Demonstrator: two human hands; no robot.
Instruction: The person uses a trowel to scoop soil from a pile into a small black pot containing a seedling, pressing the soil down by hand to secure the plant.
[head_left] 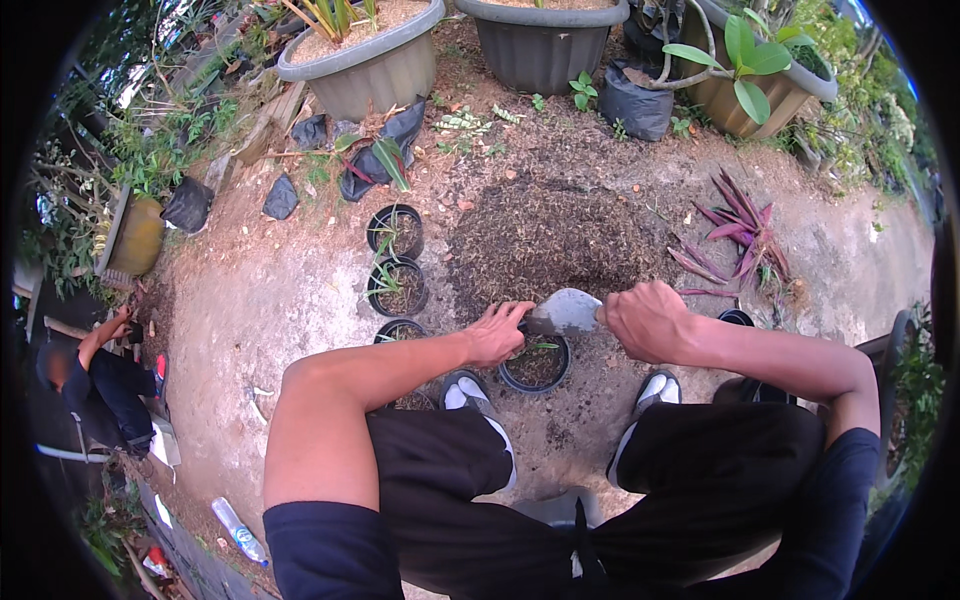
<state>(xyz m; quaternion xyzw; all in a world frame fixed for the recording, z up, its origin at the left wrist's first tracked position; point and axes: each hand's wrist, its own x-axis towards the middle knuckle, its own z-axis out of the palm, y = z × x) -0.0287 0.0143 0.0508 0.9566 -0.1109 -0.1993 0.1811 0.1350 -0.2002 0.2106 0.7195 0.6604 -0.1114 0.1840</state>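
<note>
My right hand (645, 322) is closed around the handle of a trowel (568, 311), whose soil-smeared metal blade points left over the far rim of a small black pot (537, 388). That pot stands between my feet with soil and a few thin green leaves in it. At its far left rim is my left hand (494, 334), fingers bent and close together near the blade's tip. What they grip, if anything, is hidden. Just beyond the pot lies a broad heap of dark, fibrous soil (550, 235).
Small black pots with seedlings (398, 288) line up left of the soil. Uprooted purple-leaved plants (745, 235) lie to the right. Large planters (545, 50) stand at the back. A plastic bottle (238, 530) lies lower left, and another person (105, 375) sits at far left.
</note>
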